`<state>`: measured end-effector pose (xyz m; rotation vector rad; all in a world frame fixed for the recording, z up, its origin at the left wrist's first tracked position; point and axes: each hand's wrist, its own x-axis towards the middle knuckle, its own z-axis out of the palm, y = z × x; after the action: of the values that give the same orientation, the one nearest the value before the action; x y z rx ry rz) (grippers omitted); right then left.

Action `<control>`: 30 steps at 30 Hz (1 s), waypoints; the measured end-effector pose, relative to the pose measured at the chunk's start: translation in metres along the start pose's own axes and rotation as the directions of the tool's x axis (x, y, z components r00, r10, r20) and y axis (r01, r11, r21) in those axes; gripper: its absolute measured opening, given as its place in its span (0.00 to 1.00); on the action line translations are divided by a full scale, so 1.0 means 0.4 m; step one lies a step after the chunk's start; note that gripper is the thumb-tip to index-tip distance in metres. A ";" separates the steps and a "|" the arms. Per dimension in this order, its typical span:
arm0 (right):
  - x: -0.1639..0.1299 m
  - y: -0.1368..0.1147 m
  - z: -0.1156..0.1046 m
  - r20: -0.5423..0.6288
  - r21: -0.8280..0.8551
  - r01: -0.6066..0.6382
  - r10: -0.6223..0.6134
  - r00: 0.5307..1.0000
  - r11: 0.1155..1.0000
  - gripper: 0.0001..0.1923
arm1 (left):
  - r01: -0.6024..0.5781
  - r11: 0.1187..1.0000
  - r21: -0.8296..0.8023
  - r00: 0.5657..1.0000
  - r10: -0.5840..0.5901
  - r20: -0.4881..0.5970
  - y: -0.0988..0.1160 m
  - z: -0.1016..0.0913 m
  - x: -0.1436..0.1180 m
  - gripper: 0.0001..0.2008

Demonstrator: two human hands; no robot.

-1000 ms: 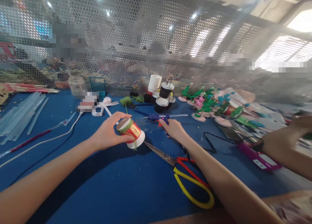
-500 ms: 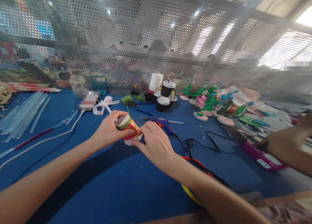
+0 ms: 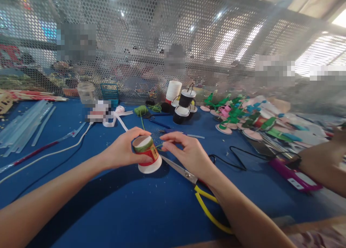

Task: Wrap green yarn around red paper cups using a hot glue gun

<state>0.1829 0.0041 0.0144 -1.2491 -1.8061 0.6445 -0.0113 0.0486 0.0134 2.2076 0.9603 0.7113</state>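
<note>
Counter (image 3: 113,212) covered in blue cloth fills the view, backed by a perforated metal screen (image 3: 151,50). Clear glue sticks (image 3: 24,124) lie in a pile far left, a white cable (image 3: 48,155) runs across beside them. Foam flower cutouts (image 3: 238,118) in green and pink crowd the right side, a pink tool (image 3: 294,177) near them next to another person's arm (image 3: 321,167). Black and white cups (image 3: 183,104) stand stacked at the back, green cord ball (image 3: 140,111) just left of them. Scissors (image 3: 200,194) with yellow handles lie under the right wrist, blades pointing toward the cup. Left hand (image 3: 121,152) fingers wrapped around a paper cup (image 3: 147,154) that sits upside down, tilted, rim on the counter near the middle, red and green band round it. Right hand (image 3: 186,152) just beside the cup, thumb and forefinger pinched on a thin green cord (image 3: 159,145) running to the cup's side; other fingers spread loose.
</note>
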 end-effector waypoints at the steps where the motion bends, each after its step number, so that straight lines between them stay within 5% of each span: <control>1: 0.000 0.002 -0.002 -0.013 -0.094 0.038 -0.039 0.999 0.995 0.04 | -0.007 1.000 -0.016 1.000 0.007 0.020 0.001 0.000 0.000 0.25; 4: 0.000 0.006 -0.003 -0.040 -0.296 0.129 -0.147 0.988 0.947 0.06 | 0.006 0.996 -0.086 0.996 0.002 0.089 0.002 -0.002 -0.001 0.26; 9: -0.001 0.007 0.002 -0.036 -0.343 0.163 -0.186 0.982 0.925 0.06 | 0.110 0.960 -0.257 0.981 -0.062 0.186 0.004 -0.003 -0.004 0.27; 19: -0.002 0.007 0.015 -0.005 -0.199 0.070 -0.072 0.997 0.978 0.05 | 0.213 0.828 -0.519 0.954 -0.060 0.295 -0.004 0.001 -0.006 0.27; 30: -0.004 0.008 0.034 0.019 -0.048 -0.051 0.052 0.998 0.998 0.06 | 0.239 0.769 -0.593 0.955 -0.078 0.285 -0.003 0.008 -0.008 0.27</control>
<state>0.1731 0.0046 0.0041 -1.3291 -1.8203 0.6478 -0.0114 0.0459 0.0098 1.5543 0.6481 0.5537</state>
